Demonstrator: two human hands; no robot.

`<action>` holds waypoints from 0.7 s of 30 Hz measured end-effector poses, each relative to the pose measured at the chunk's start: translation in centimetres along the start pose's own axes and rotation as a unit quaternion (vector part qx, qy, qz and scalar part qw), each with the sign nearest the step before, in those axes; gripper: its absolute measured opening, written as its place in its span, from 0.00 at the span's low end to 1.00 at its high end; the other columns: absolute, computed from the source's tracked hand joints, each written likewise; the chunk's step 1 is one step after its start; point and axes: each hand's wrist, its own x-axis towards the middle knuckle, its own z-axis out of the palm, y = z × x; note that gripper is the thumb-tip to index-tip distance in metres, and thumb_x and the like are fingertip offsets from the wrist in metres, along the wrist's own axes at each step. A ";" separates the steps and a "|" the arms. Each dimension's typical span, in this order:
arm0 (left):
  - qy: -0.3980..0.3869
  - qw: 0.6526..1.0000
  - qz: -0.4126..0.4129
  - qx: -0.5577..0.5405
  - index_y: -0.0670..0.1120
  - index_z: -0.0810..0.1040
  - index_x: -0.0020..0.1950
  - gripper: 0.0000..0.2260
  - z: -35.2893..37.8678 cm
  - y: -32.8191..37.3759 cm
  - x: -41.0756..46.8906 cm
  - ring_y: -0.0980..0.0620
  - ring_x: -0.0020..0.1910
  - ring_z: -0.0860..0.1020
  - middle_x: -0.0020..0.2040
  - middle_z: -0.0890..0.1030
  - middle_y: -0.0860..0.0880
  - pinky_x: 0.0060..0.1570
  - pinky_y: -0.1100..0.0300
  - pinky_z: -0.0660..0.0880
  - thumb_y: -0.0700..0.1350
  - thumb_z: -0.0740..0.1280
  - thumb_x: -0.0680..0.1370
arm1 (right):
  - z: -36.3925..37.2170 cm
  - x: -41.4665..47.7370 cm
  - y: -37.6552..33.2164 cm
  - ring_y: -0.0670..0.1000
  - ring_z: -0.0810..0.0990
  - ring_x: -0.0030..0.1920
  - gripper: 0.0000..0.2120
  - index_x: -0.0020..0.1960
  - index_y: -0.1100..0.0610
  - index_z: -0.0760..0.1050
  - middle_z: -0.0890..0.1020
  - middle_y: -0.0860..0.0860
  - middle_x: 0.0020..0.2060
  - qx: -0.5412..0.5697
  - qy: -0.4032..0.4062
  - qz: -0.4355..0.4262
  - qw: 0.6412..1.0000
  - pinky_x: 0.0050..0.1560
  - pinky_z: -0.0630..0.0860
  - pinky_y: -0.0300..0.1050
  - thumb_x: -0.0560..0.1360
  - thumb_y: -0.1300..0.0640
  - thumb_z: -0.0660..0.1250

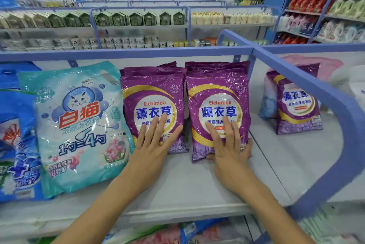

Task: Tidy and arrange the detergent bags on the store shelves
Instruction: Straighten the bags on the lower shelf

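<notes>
Both palms flat, fingers straight: left hand [156, 141] and right hand [227, 145] press the two purple bags [217, 89], probably squaring them; next, nudge them flush.

The left purple bag [152, 93] and the right purple bag [217, 93] stand upright side by side on the white shelf [187, 180], each fronting a row of matching bags. Just left of them leans a large teal bag [79, 125] with a cat picture, overlapping a blue bag [15, 145]. A third purple bag [298, 103] stands beyond the divider rail.
</notes>
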 end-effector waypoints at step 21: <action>-0.067 0.954 -0.242 -0.167 0.48 0.63 0.81 0.25 -7.4 7.8 -7.5 0.45 0.80 0.57 0.80 0.63 0.48 0.79 0.51 0.54 0.56 0.56 0.85 | -5.2 -7.1 1.5 0.48 0.62 0.77 0.23 0.77 0.49 0.68 0.67 0.46 0.77 0.160 0.001 -0.018 0.987 0.77 0.56 0.43 0.83 0.48 0.63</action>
